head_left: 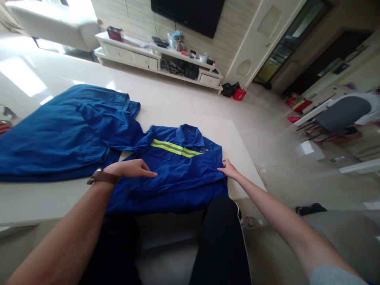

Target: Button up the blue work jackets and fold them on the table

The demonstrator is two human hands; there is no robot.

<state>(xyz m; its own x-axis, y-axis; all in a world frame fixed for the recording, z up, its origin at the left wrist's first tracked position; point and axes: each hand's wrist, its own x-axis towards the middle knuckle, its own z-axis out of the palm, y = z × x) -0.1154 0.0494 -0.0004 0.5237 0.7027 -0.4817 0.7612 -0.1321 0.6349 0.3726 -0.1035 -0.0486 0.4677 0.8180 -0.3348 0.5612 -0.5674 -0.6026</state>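
A blue work jacket (178, 168) with a collar and a yellow-and-grey reflective stripe lies on the pale table (237, 154) in front of me, its lower part folded. At its right edge, my right hand (228, 169) is closed, pinching the cloth between thumb and fingers. My left hand (133, 168), with a brown-strapped watch on the wrist, is over the jacket's left part. Its thumb points right and the hand looks open, though some fingers are partly hidden. Left of the jacket a larger spread of blue cloth (56, 130), apparently another garment, covers the table and meets the jacket's sleeve.
My dark-trousered knees (222, 221) are against the table's near edge. Beyond the table stands a white TV cabinet (127, 53) with various items on it, under a television (190, 14). A grey chair (344, 113) is at the right, with a person partly visible beside it.
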